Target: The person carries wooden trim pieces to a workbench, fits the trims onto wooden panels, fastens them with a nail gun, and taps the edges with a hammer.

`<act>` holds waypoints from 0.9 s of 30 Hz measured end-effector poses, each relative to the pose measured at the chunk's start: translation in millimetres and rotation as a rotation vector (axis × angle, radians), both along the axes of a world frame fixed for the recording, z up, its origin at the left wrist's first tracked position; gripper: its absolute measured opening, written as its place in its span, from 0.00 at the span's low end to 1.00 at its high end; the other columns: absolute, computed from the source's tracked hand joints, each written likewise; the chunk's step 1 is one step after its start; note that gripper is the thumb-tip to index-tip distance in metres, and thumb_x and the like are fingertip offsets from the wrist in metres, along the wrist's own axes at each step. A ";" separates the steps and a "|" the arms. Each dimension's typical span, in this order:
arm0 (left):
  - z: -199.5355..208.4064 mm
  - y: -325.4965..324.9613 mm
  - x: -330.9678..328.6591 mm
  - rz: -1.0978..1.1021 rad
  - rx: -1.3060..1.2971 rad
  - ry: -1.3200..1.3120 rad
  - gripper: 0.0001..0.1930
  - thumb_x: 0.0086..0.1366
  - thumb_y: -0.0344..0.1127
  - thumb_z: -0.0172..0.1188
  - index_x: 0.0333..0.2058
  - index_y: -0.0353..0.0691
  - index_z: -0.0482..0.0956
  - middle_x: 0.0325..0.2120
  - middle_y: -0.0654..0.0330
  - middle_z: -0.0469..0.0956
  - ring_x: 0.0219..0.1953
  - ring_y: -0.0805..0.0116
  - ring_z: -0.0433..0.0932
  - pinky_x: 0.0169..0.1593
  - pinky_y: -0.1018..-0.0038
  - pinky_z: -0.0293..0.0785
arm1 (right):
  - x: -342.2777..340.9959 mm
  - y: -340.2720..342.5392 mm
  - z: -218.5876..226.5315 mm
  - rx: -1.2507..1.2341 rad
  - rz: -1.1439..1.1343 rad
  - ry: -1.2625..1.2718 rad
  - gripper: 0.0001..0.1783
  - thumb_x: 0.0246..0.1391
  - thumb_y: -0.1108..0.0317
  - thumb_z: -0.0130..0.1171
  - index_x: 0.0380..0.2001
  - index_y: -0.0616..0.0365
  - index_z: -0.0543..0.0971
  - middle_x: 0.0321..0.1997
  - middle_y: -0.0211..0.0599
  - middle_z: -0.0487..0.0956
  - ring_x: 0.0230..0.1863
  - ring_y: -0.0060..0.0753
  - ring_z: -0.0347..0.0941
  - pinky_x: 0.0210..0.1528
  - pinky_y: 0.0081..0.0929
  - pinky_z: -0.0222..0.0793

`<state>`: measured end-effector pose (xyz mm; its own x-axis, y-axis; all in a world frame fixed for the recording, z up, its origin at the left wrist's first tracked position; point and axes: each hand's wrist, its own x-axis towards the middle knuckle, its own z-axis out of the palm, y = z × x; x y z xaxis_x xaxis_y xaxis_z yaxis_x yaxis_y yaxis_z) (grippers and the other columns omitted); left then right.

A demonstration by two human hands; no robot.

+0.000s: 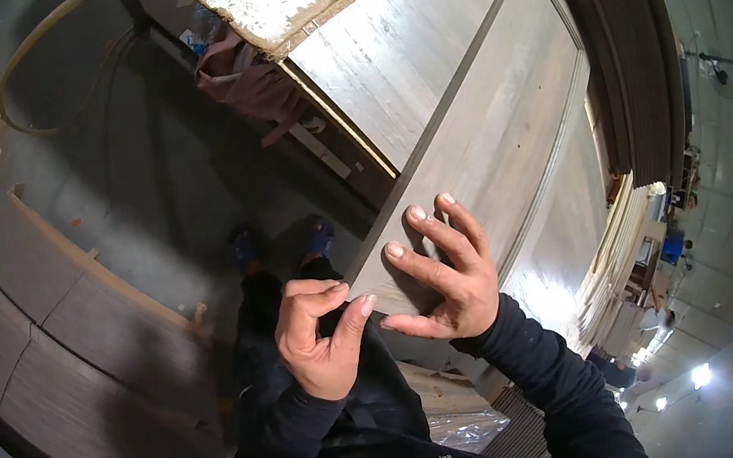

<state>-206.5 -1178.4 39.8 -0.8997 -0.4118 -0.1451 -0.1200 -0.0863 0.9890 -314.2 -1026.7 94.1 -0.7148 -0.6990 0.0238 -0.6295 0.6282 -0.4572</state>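
A grey concrete floor (144, 196) is seen below, in a workshop lit by bright lamps at the lower right. One long grey wood-grain door panel (484, 126) is laid flat across the middle, with a recessed groove along its length. Its near end is touched by the right hand (451, 287), whose fingers are spread apart and laid on the panel face. The left hand (322, 340) is held just beside that near end, fingers curled inward, gripping nothing. One stack of similar dark panels (630, 57) is seen at the upper right, two more grey panels (70, 340) at the left, one pink cloth (245, 81) on the floor, and two blue shoes (283, 241) below
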 end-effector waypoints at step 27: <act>18.9 0.9 9.7 0.000 0.105 -0.173 0.14 0.59 0.22 0.60 0.44 0.30 0.73 0.36 0.53 0.79 0.38 0.71 0.77 0.47 0.77 0.70 | -5.6 -0.7 -3.3 -0.042 0.010 -0.068 0.36 0.32 0.42 0.71 0.48 0.41 0.79 0.61 0.36 0.70 0.65 0.52 0.59 0.62 0.51 0.55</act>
